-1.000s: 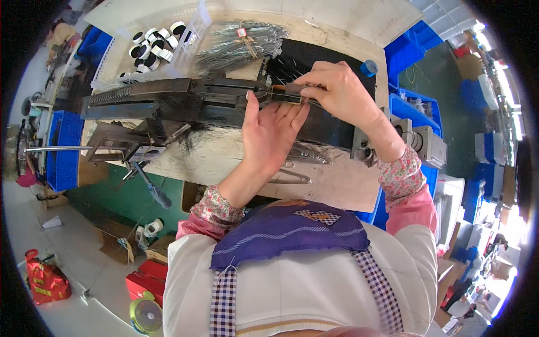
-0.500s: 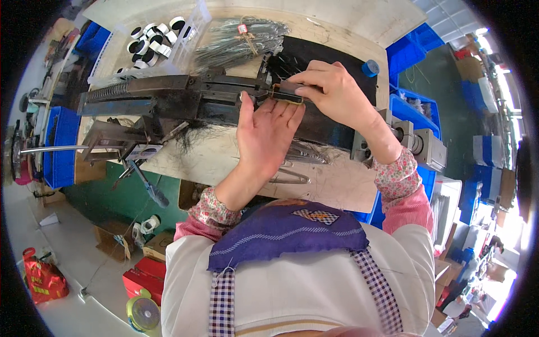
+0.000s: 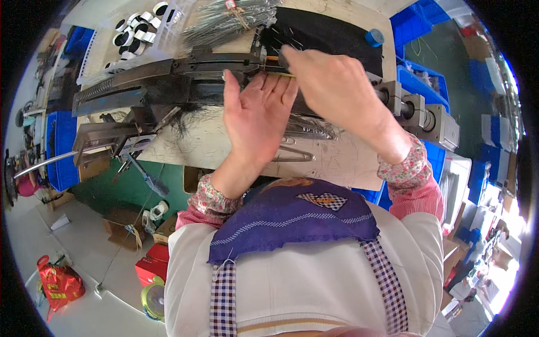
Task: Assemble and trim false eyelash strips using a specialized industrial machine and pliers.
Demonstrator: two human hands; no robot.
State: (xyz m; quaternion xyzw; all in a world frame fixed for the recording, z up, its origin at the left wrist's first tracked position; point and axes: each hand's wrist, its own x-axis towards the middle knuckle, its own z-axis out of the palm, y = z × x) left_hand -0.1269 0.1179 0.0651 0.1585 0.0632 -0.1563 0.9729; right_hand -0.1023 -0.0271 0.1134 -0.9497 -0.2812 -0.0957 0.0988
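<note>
Two bare hands met at the right end of a long dark metal fixture (image 3: 179, 76) on the table (image 3: 348, 163). The right hand (image 3: 336, 84), blurred, had its grip clenched on a small dark block (image 3: 285, 56) just off that end of the fixture, though its thumb was hidden. The left hand (image 3: 261, 109) had its grip released, palm up and fingers straight, on the near side of the fixture's right end, its fingertips at or just beneath a narrow yellow-edged strip (image 3: 278, 71) there; whether they pressed on it could not be told. Done well, this probably called for the left fingers to back the strip evenly while the right steered the block level along it, fingertips well clear of the edges. Stray dark fibres (image 3: 182, 121) lay on the fixture's near side, and keeping them off the working end seemed wise. Beyond the fixture stood a clear basket (image 3: 173, 27) of black-and-white rolls (image 3: 135, 31), a bundle of metal wires (image 3: 222, 28) and, past its right end, a dark mat (image 3: 342, 33).
</note>
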